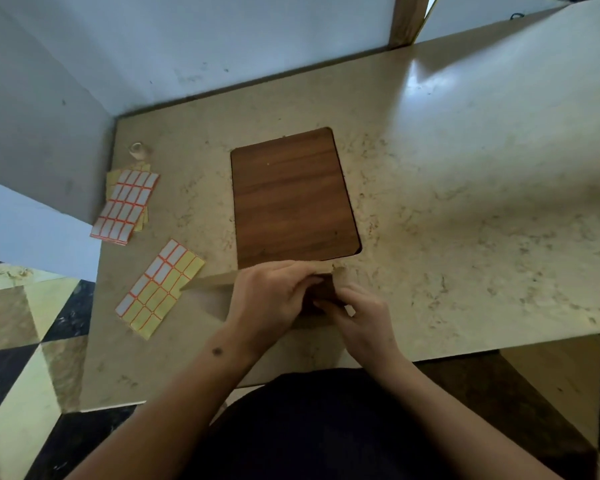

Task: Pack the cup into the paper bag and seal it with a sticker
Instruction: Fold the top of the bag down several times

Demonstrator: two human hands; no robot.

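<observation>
At the near edge of the beige marbled stone table (465, 168), 2 bare hands work at the top of a flat tan paper bag (212, 289).

The left hand (271, 296) and right hand (364, 317) both pinch the bag's folded upper edge, just below a dark brown wooden board (291, 195). The cup cannot be seen. To the left lie a partly used yellow sticker sheet with orange-bordered white labels (160, 289) beside the bag, a fuller stack of label sheets (125, 206) farther back, and a small clear tape roll (137, 149).
</observation>
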